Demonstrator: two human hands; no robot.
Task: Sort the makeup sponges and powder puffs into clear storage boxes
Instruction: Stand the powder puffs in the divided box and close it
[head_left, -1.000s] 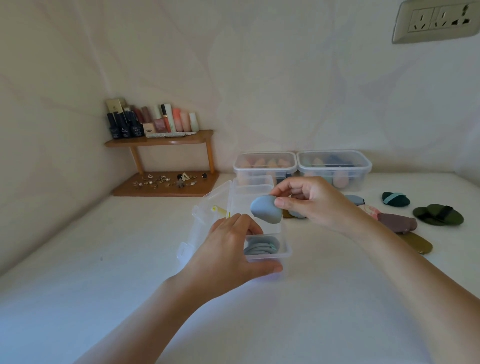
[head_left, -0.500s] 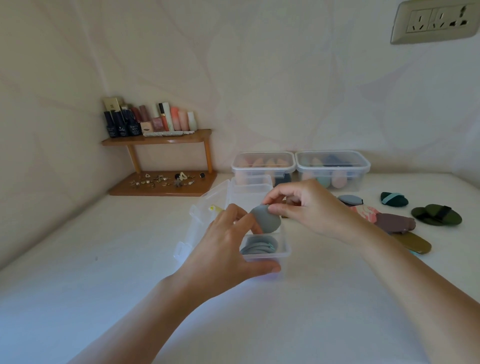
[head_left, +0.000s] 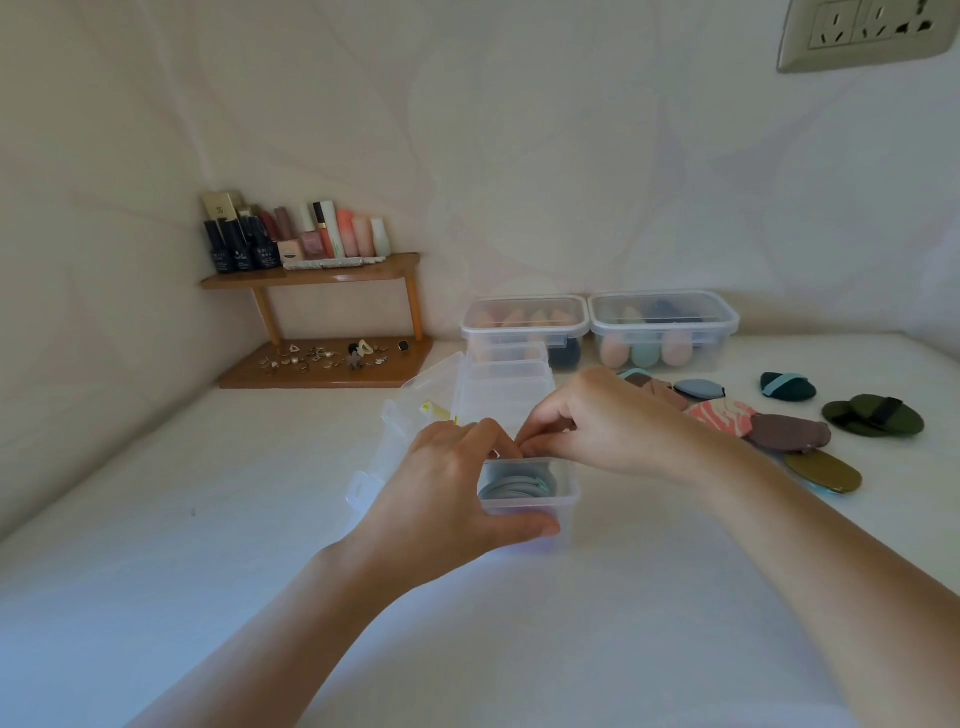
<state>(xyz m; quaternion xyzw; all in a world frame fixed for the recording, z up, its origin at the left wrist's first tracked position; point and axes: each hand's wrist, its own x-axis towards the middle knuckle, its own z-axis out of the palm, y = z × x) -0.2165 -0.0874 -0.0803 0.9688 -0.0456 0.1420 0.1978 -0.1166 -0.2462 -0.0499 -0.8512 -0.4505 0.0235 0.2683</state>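
Note:
A small clear storage box (head_left: 565, 492) stands open mid-table, its lid (head_left: 410, 415) folded back to the left. Several blue-grey powder puffs (head_left: 514, 486) lie stacked inside. My left hand (head_left: 452, 499) grips the box, thumb along its front wall and fingers over the left rim. My right hand (head_left: 613, 431) reaches in from the right with fingertips curled together at the rim. It pinches a blue-grey puff that is almost wholly hidden behind both hands. Loose puffs lie to the right: grey-blue (head_left: 696, 388), pink patterned (head_left: 722, 415), brown (head_left: 789, 432), olive-gold (head_left: 823, 472), dark teal (head_left: 787, 385), dark green (head_left: 872, 414).
Two lidded clear boxes (head_left: 524, 325) (head_left: 665, 322) holding sponges stand against the back wall. A wooden corner shelf (head_left: 311, 275) with cosmetic bottles sits at the back left, small jewellery on its base (head_left: 322, 364). A wall socket (head_left: 862, 31) is at the top right.
My right hand has brought the blue-grey puff down from above the box to its rim, where the puff is now hidden. My left hand has kept its grip on the box.

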